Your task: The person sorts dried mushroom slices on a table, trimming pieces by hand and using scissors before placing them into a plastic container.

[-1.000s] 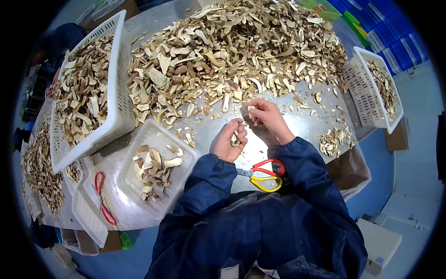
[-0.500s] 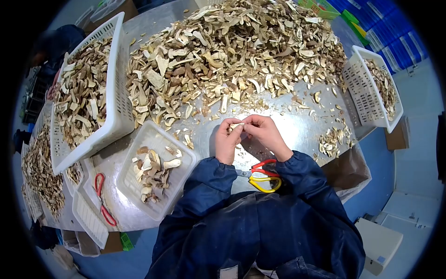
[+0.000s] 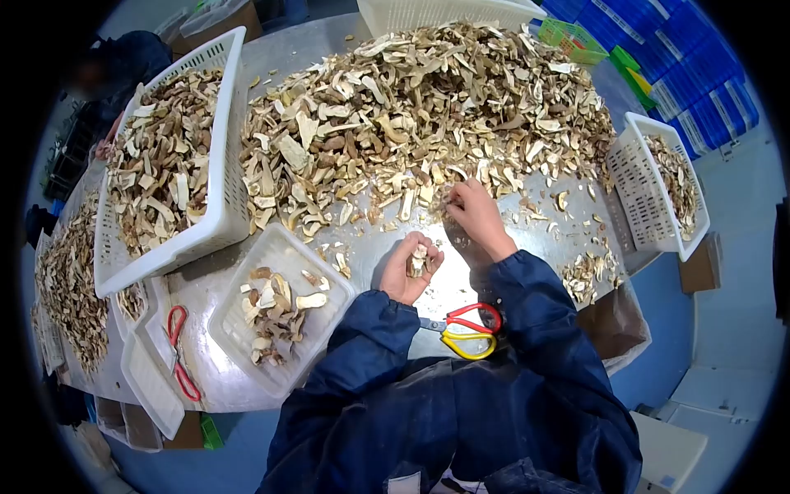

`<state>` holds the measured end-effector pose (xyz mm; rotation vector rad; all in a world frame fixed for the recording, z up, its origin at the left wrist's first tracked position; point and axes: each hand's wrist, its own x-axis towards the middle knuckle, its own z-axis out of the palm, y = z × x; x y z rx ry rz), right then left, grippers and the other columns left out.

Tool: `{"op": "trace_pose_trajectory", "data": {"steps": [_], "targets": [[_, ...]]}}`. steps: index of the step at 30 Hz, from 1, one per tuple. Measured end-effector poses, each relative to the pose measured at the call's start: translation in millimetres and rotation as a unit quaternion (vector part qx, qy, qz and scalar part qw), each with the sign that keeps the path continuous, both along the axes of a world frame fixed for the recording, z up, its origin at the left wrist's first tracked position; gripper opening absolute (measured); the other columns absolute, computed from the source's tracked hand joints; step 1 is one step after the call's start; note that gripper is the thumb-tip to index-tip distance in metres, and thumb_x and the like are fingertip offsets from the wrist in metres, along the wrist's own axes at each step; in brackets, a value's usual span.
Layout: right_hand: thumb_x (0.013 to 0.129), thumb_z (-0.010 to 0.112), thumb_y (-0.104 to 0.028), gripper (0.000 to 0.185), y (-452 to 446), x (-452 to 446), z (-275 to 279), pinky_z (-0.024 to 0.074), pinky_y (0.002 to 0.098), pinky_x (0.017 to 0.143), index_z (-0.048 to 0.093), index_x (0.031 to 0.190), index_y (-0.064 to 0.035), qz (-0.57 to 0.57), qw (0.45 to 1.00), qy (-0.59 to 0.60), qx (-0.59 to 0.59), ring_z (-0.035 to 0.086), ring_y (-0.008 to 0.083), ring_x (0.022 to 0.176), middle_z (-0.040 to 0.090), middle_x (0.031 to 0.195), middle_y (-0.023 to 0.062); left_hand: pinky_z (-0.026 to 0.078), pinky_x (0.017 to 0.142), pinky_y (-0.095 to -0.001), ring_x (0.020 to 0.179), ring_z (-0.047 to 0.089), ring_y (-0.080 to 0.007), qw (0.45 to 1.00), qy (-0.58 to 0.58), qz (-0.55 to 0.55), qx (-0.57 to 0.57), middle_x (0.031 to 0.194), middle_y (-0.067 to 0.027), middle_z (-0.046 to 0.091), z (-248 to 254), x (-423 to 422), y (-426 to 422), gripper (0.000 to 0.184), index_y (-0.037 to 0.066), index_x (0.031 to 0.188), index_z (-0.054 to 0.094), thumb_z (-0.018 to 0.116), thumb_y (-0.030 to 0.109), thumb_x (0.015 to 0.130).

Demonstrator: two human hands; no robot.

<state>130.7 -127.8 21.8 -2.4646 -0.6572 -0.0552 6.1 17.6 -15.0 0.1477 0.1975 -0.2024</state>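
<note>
My left hand [image 3: 406, 273], palm up above the metal table, is closed around some dried mushroom slices [image 3: 419, 261]. Farther forward, my right hand [image 3: 477, 216] has its fingertips pinched together at the near edge of a large heap of dried mushroom slices [image 3: 428, 90]. Whatever may be between those fingertips is too small to make out. Close in front of my body lie scissors [image 3: 471, 332] with one red and one yellow handle. A clear plastic tray [image 3: 311, 339] left of my left hand contains several mushroom pieces.
A big white basket [image 3: 220, 181] full of slices stands at the left, with red-handled scissors [image 3: 175, 352] near it. Another white basket [image 3: 654, 198] is at the right edge. A small pile of pieces [image 3: 588, 276] lies near a lined box [image 3: 621, 325]. Another person [image 3: 140, 62] is at far left.
My hands have come apart. The right one has moved forward to the heap's edge, while the left has turned palm up with slices in it. The camera view has shifted slightly.
</note>
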Motion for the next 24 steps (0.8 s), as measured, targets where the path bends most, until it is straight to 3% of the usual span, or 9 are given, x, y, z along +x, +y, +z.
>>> {"op": "trace_pose_trajectory", "data": {"steps": [2,5,9,13,14,15,18,22,24], "targets": [[0.073,0.063,-0.010,0.014,-13,-8,-3,0.0438,0.0378,0.068,0.058,0.085,-0.0041,0.013,0.999,0.026,0.033,0.054,0.0316,0.078,0.053,0.084,0.0132,0.046,0.093,-0.0373,0.091,0.058,-0.0174,0.999,-0.033,0.000,-0.005,0.092,-0.0024,0.058,-11,2,0,0.006,0.010,0.097,0.054,0.052,0.014,0.092],[0.074,0.060,-0.008,0.013,-35,-16,6,0.0438,0.0380,0.069,0.058,0.086,-0.0034,0.006,0.992,0.120,0.044,0.053,0.0322,0.080,0.054,0.085,0.0139,0.044,0.096,-0.0401,0.094,0.058,-0.0182,1.000,0.025,0.010,0.006,0.096,-0.0028,0.059,1,0,0,0.007,0.011,0.098,0.054,0.052,0.013,0.092],[0.073,0.059,-0.009,0.013,-37,-18,10,0.0436,0.0403,0.071,0.058,0.085,-0.0029,-0.039,0.999,0.001,0.007,0.053,0.0345,0.082,0.054,0.085,0.0154,0.046,0.094,-0.0404,0.095,0.059,-0.0204,0.999,0.020,0.016,-0.027,0.099,-0.0055,0.060,-7,0,0,0.011,0.010,0.102,0.055,0.052,0.013,0.092],[0.071,0.062,-0.014,0.015,-12,-19,0,0.0424,0.0433,0.068,0.056,0.078,-0.0026,0.006,0.997,-0.073,-0.024,0.051,0.0361,0.080,0.051,0.081,0.0161,0.049,0.088,-0.0386,0.095,0.059,-0.0246,0.995,0.052,0.032,-0.080,0.100,-0.0122,0.060,-36,1,-4,0.021,0.001,0.107,0.056,0.050,0.016,0.093],[0.069,0.064,-0.013,0.015,-6,-18,-5,0.0420,0.0439,0.067,0.055,0.076,-0.0025,0.015,0.997,-0.078,-0.018,0.051,0.0360,0.079,0.052,0.080,0.0163,0.049,0.087,-0.0379,0.095,0.059,-0.0256,0.997,0.031,0.020,-0.070,0.101,-0.0124,0.061,-48,3,-4,0.023,0.000,0.108,0.055,0.050,0.017,0.093],[0.068,0.065,-0.011,0.015,-3,-16,-10,0.0416,0.0439,0.066,0.055,0.074,-0.0022,0.027,0.997,-0.077,-0.014,0.051,0.0360,0.078,0.052,0.078,0.0160,0.049,0.087,-0.0371,0.094,0.059,-0.0251,0.993,-0.031,0.043,0.104,0.101,-0.0125,0.060,-49,2,-6,0.023,0.001,0.107,0.054,0.052,0.017,0.092],[0.071,0.063,-0.008,0.012,-1,-18,-3,0.0416,0.0417,0.066,0.055,0.076,-0.0005,0.024,0.999,-0.048,0.012,0.051,0.0355,0.075,0.052,0.077,0.0150,0.048,0.089,-0.0368,0.096,0.058,-0.0196,0.998,0.042,0.026,0.031,0.101,-0.0066,0.059,2,-3,0,0.019,0.006,0.107,0.055,0.054,0.016,0.091],[0.073,0.063,-0.009,0.014,1,-29,24,0.0424,0.0379,0.066,0.055,0.077,0.0012,-0.009,0.997,-0.017,0.069,0.053,0.0321,0.075,0.054,0.078,0.0138,0.043,0.097,-0.0387,0.105,0.054,-0.0191,0.999,-0.038,0.020,-0.013,0.114,-0.0052,0.054,-10,2,-3,0.033,0.009,0.125,0.043,0.051,0.017,0.094],[0.074,0.064,-0.011,0.015,7,-45,55,0.0432,0.0365,0.065,0.057,0.079,0.0017,0.037,0.993,0.057,0.092,0.056,0.0304,0.076,0.056,0.080,0.0135,0.042,0.098,-0.0395,0.106,0.053,-0.0193,0.999,-0.030,0.028,-0.026,0.115,-0.0054,0.053,-5,1,-4,0.033,0.009,0.126,0.043,0.050,0.016,0.094]]}}
